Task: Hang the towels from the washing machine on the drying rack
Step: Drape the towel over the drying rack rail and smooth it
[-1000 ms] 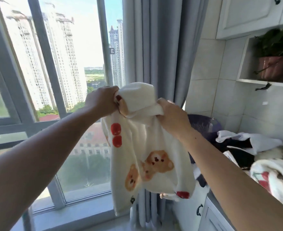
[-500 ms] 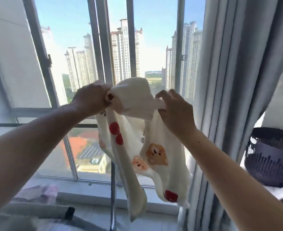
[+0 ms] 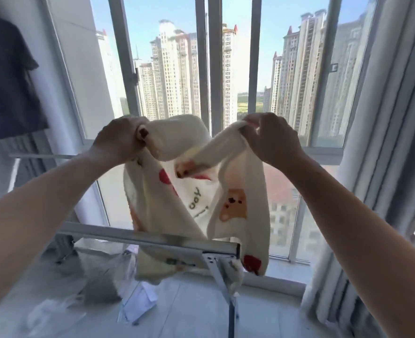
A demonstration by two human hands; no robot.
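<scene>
Tall windows (image 3: 213,69) fill the background of the head view, with tower blocks outside and a grey curtain (image 3: 387,142) at the right. A dark garment (image 3: 4,81) hangs at far left. Both arms reach forward. The left hand (image 3: 121,140) grips one bunched top corner of a cream towel (image 3: 196,198) printed with bears. The right hand (image 3: 272,140) pinches the other corner, which is twisted. The towel hangs in the air, its lower part beyond the drying rack's white bar (image 3: 148,236). To hang it well, the top edge likely needs spreading and untwisting first. It can then be laid over the bar so both halves drape evenly.
</scene>
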